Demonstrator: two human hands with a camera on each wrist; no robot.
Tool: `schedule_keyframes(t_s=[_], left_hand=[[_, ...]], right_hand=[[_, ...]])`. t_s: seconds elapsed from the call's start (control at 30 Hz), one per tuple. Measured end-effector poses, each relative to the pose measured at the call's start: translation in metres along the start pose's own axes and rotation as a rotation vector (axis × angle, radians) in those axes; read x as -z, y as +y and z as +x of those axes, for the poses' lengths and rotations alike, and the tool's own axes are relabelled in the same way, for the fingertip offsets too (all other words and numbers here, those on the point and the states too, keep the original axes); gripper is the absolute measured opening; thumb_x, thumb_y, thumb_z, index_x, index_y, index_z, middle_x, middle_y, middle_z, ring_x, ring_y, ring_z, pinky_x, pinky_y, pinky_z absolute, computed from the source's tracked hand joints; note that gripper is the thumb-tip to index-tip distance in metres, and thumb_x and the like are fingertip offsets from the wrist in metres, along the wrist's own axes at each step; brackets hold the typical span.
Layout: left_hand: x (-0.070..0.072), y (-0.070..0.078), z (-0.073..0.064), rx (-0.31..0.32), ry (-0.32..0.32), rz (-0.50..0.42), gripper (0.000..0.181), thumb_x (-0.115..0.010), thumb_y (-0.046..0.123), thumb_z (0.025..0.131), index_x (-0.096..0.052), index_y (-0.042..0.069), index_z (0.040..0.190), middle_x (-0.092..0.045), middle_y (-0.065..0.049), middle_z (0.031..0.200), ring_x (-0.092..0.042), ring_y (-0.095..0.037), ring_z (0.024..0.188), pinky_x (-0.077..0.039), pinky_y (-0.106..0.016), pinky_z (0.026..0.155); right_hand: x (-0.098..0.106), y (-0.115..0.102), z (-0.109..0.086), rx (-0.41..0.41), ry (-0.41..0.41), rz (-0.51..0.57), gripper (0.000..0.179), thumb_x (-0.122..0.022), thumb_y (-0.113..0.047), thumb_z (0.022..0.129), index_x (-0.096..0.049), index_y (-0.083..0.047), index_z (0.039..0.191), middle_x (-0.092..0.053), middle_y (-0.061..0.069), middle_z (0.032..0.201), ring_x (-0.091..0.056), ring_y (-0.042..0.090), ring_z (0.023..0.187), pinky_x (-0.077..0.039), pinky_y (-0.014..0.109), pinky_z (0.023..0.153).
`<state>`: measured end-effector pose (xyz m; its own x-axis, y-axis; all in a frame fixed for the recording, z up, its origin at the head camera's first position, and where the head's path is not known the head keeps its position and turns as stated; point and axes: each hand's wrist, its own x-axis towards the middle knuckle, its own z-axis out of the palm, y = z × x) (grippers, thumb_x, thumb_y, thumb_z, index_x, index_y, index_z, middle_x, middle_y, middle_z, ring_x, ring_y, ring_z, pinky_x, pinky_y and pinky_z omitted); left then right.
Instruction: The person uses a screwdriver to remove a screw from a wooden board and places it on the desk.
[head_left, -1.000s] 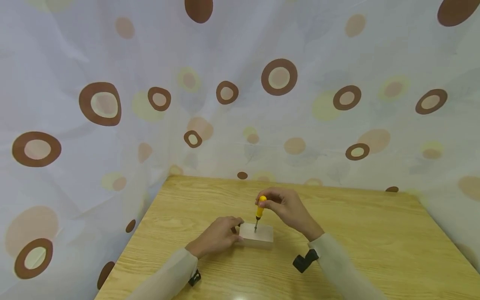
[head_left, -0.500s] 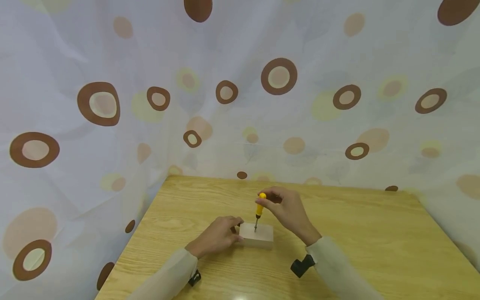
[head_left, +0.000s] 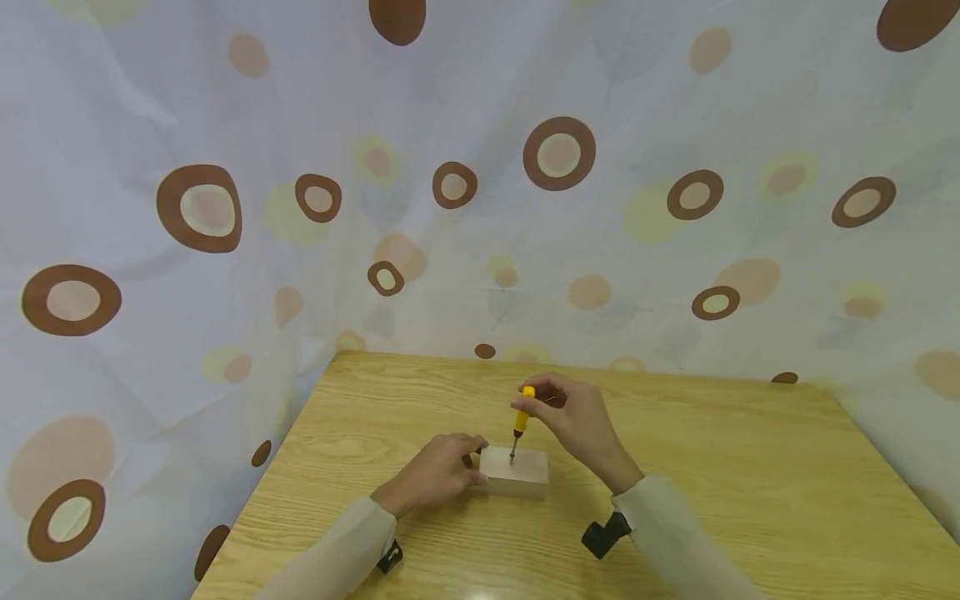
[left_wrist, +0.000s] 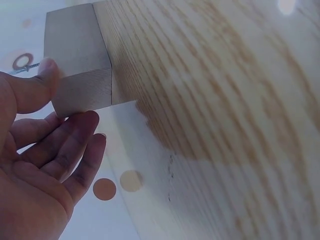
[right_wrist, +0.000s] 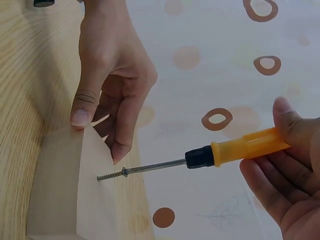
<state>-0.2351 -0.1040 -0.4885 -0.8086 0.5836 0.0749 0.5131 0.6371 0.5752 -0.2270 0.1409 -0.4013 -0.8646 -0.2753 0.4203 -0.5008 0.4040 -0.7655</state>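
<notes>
My left hand (head_left: 435, 475) holds the left end of a pale wooden block (head_left: 521, 483) on the table, thumb on the near side and fingers at the far side. A threaded metal screw (right_wrist: 111, 176) stands out of the block's upper face, much of its thread showing. The screwdriver (right_wrist: 240, 149), with a yellow handle, black collar and steel shaft, meets the screw's head, tilted slightly right in the head view. My right hand (head_left: 581, 421) pinches the upper handle between thumb and fingers. In the left wrist view the screw (left_wrist: 27, 68) shows beyond the thumb.
The wood-grain table (head_left: 720, 483) reaches past both sides of the block. A white curtain (head_left: 480, 233) with brown rings and spots hangs behind and beside it. A black wrist camera (head_left: 606, 533) sits below the right sleeve.
My right hand's fingers have shifted on the screwdriver handle, and its wrist has dropped slightly toward me. The left hand and the block look still.
</notes>
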Motion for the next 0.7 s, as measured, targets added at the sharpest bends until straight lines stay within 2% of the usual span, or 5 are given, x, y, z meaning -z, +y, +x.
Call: schedule_keyframes(t_s=[0.2,0.3,0.43,0.57,0.7], left_hand=[[-0.001,0.000,0.001,-0.017,0.007,0.006,0.048,-0.077,0.022,0.094,-0.064,0.001,0.135,-0.069,-0.008,0.128,-0.067,-0.013,0.099,-0.055,-0.026,0.083],[-0.002,0.000,0.001,-0.011,-0.001,0.002,0.048,-0.077,0.022,0.094,-0.064,0.002,0.136,-0.069,-0.008,0.127,-0.067,-0.012,0.099,-0.055,-0.026,0.083],[0.000,0.002,0.000,-0.010,0.000,-0.003,0.048,-0.077,0.023,0.094,-0.064,0.002,0.135,-0.069,-0.007,0.127,-0.067,-0.012,0.098,-0.055,-0.026,0.083],[0.001,0.002,0.001,-0.015,0.012,-0.003,0.047,-0.077,0.022,0.095,-0.065,0.002,0.135,-0.070,-0.007,0.126,-0.067,-0.012,0.098,-0.055,-0.026,0.083],[0.001,0.002,0.001,-0.019,0.011,-0.008,0.047,-0.077,0.021,0.095,-0.064,0.001,0.135,-0.070,-0.008,0.126,-0.067,-0.012,0.098,-0.055,-0.026,0.083]], right_hand=[[0.006,0.005,0.002,0.027,-0.117,0.102,0.012,-0.074,-0.022,0.097,-0.078,-0.019,0.107,-0.075,-0.003,0.102,-0.071,0.018,0.090,-0.058,0.032,0.081],[0.008,0.005,0.002,0.004,-0.154,0.122,0.011,-0.073,-0.022,0.097,-0.078,-0.022,0.107,-0.075,-0.003,0.106,-0.071,0.021,0.092,-0.058,0.032,0.082],[0.006,0.000,0.000,-0.021,-0.097,0.067,0.020,-0.075,-0.030,0.096,-0.076,-0.020,0.113,-0.075,-0.005,0.103,-0.072,0.018,0.088,-0.058,0.031,0.079],[0.004,-0.004,-0.001,0.003,0.009,-0.004,0.022,-0.077,-0.025,0.094,-0.076,-0.014,0.113,-0.076,-0.004,0.097,-0.072,0.014,0.081,-0.058,0.029,0.073],[0.005,-0.005,-0.001,0.064,-0.024,-0.014,0.016,-0.074,-0.014,0.096,-0.077,-0.015,0.112,-0.076,-0.004,0.099,-0.072,0.013,0.085,-0.059,0.029,0.075]])
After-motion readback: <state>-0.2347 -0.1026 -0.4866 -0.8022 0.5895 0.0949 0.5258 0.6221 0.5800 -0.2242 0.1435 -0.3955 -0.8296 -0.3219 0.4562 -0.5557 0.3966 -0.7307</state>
